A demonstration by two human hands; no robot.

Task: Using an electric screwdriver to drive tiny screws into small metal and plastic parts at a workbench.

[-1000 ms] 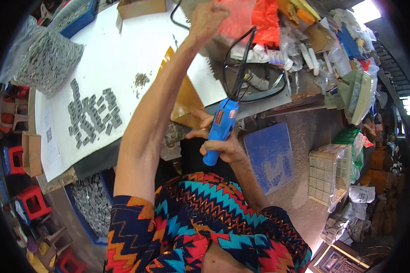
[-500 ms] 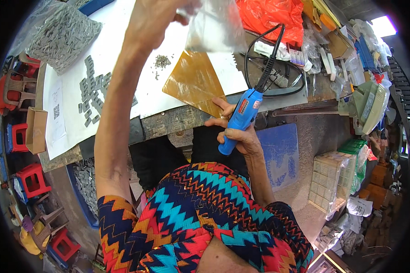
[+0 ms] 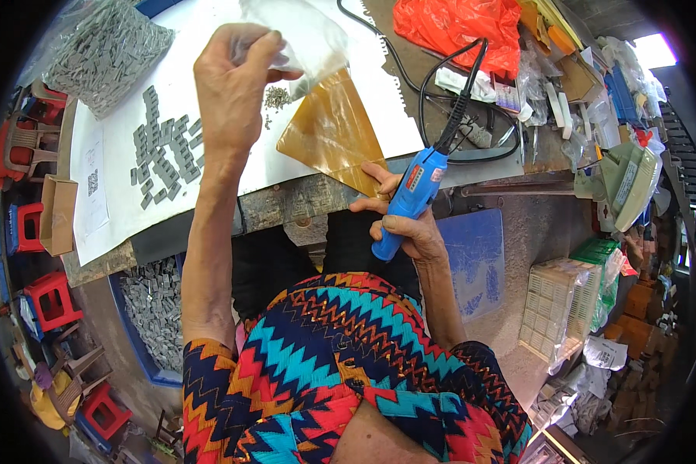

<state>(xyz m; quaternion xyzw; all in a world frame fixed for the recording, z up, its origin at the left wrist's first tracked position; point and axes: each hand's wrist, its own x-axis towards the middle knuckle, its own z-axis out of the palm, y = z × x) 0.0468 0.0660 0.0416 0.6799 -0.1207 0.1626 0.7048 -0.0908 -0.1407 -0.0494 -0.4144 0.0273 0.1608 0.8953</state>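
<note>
Since a moment ago the left hand (image 3: 236, 85) has drawn nearer, pinching a clear plastic bag (image 3: 301, 35) above the white sheet (image 3: 116, 209); bagging seems underway. The right hand (image 3: 406, 224) grips the blue corded tool (image 3: 410, 197). Left, a brown carton (image 3: 56, 213); centre, an amber pouch (image 3: 332, 135); right, probably an orange bag (image 3: 460, 27).

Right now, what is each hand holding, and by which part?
The left hand pinches a clear plastic bag by its lower edge, lifted above the table. The right hand grips a blue corded power tool around its lower body.
</note>
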